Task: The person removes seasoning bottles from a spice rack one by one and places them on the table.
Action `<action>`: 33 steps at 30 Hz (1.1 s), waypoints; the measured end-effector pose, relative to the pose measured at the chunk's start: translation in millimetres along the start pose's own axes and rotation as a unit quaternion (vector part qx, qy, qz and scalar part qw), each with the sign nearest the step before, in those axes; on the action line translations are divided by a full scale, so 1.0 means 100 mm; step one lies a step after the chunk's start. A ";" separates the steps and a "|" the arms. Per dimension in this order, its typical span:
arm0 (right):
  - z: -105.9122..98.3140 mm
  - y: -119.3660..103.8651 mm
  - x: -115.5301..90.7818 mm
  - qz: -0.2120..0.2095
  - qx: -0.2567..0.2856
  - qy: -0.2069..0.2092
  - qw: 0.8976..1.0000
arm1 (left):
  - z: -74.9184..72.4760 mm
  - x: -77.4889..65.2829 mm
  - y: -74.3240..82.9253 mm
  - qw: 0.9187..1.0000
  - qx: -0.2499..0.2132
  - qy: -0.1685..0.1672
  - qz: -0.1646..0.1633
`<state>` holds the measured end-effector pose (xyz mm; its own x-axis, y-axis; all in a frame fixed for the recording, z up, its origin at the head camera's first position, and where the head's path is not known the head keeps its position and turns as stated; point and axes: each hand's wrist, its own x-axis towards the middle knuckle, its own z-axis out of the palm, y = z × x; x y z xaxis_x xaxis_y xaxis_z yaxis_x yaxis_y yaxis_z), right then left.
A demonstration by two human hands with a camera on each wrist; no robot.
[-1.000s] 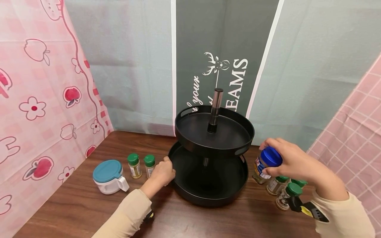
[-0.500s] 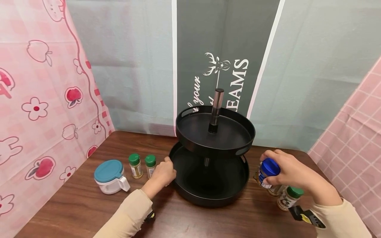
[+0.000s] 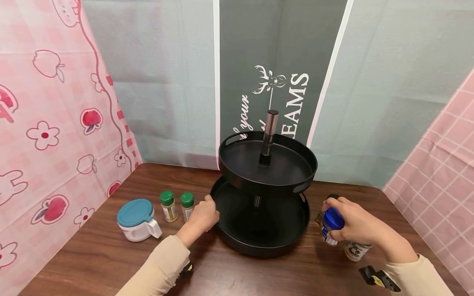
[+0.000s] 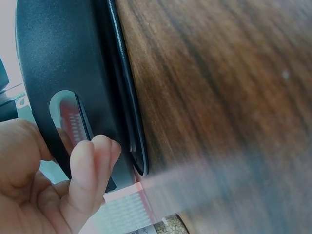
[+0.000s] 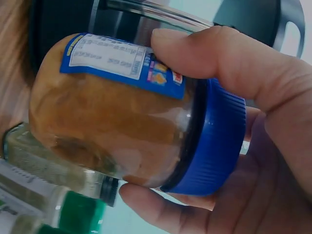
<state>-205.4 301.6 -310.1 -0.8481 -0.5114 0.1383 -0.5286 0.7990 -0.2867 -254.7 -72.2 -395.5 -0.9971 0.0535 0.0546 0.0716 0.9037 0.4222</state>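
A black two-tier round tray stand (image 3: 255, 250) with a metal centre post stands mid-table. At its left side my left hand (image 3: 201, 214) grips the lower tier's rim; in the left wrist view its fingers curl over the edge by the oval handle slot of the black wall (image 4: 63, 44). To the right of the stand, my right hand (image 3: 359, 224) holds a glass jar with a blue lid (image 3: 334, 218), thumb on one side and fingers on the other. The right wrist view shows brown contents and a blue-and-white label on the jar (image 5: 117, 112).
Left of the stand are two green-capped spice bottles (image 3: 169, 209) and a white handled container with a teal lid (image 3: 138, 224). Another spice bottle (image 3: 355, 250) stands under my right hand, and a dark-capped bottle (image 3: 332, 197) behind it. Fabric curtains (image 3: 174, 82) surround the table.
My right hand has lowered the blue-lidded jar toward the table, uncovering the dark-capped bottle behind and covering green caps on the right. My left hand stays on the tray rim.
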 end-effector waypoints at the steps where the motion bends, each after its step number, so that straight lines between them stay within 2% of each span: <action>1: 0.02 0.01 0.00 0.001 0.001 -0.003 1.000 | 0.00 0.00 0.00 1.000 0.001 0.000 0.000; 13: 0.25 0.09 -0.02 0.039 0.010 -0.058 0.997 | 0.01 -0.01 -0.03 1.000 -0.002 -0.001 0.001; 19: 0.33 0.15 -0.01 0.051 0.005 -0.069 0.996 | 0.01 0.00 -0.03 1.000 0.001 0.004 0.006; 25: 0.40 0.21 -0.01 0.043 0.005 -0.066 0.997 | 0.00 0.00 -0.03 1.000 0.002 0.005 0.007; 33: 0.46 0.25 -0.02 0.043 0.026 -0.079 0.996 | 0.00 0.00 -0.02 1.000 -0.001 -0.002 0.001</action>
<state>-215.1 307.8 -361.5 -0.8719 -0.4881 -0.0386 -0.4477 0.8266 -0.3411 -255.2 -73.8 -396.6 -0.9971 0.0564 0.0514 0.0730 0.9026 0.4243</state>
